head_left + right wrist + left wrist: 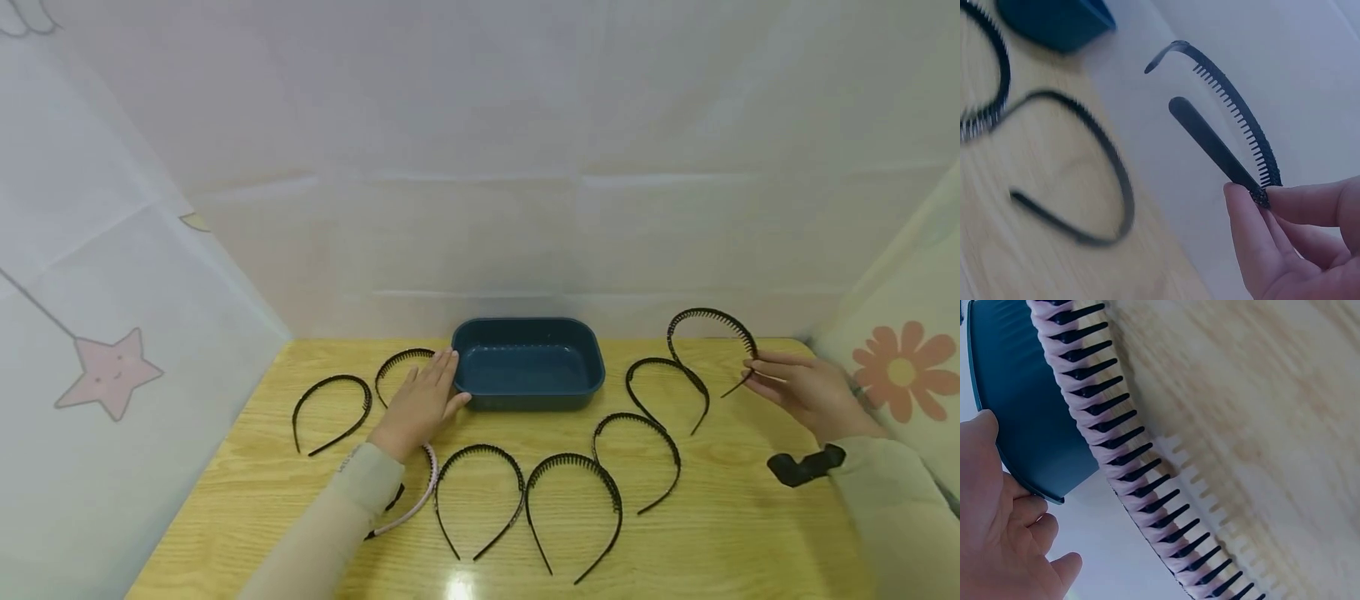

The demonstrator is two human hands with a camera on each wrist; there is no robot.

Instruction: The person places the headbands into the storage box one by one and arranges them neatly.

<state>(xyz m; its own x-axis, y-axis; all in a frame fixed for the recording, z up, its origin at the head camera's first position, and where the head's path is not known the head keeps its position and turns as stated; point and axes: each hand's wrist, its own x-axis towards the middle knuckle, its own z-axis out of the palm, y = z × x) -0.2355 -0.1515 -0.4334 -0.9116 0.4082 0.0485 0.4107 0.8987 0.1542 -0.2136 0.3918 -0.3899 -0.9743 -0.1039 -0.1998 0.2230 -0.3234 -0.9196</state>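
Note:
My left hand (423, 404) holds the left end of a dark blue plastic box (525, 403), its thumb near the front corner and its fingers along the side. In the left wrist view, a pink-wrapped headband (1079, 412) with black comb teeth crosses close to the camera, in front of the box. My right hand (795, 387) pinches one arm of a black toothed headband (712, 313) between thumb and fingers, lifted above the table's right side. Its two tips and inner teeth show in the right wrist view. Beneath it lies another black headband (651, 362).
Several black headbands lie spread over the wooden table (247, 500), among them one at the far left (330, 379), one front middle (480, 448) and one front right (573, 458). A pale cloth wall (525, 233) stands behind the box; printed cloths flank the table.

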